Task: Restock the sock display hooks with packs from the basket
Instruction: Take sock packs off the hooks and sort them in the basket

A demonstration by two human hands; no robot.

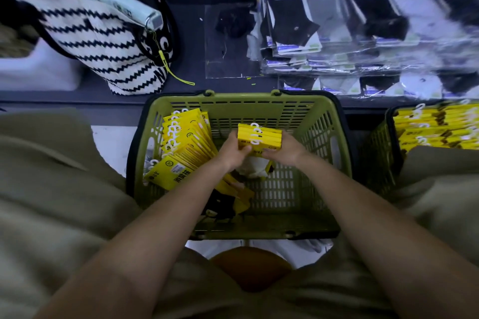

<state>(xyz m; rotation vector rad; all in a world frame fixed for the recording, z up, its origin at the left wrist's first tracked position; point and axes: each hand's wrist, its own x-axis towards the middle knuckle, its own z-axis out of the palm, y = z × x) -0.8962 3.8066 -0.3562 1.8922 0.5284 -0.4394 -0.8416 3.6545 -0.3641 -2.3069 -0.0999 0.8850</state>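
As left hand [234,150] and right hand [285,151] grip them, packs [260,137] lie crosswise.

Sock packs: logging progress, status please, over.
Left hand and right hand both grip a stack of yellow packs inside the green basket. More packs at its left. Nothing blocking the hands.

Far right, blurred past reading: labels on the bagged socks [363,21]. Cut off by the right edge: a second basket [386,147] loaded with yellow packs [435,127]. Clipped at the far-left corner: a striped bag [98,41]. Hidden behind the held stack of packs [259,136]: most fingers of the left grip [233,151]. Below that stack, between left grip and right grip [283,150], something white [255,167], half covered, not identifiable. Under the left forearm, a dark item [220,202] in the near basket [311,116], mostly covered. Print on that stack too small to read.
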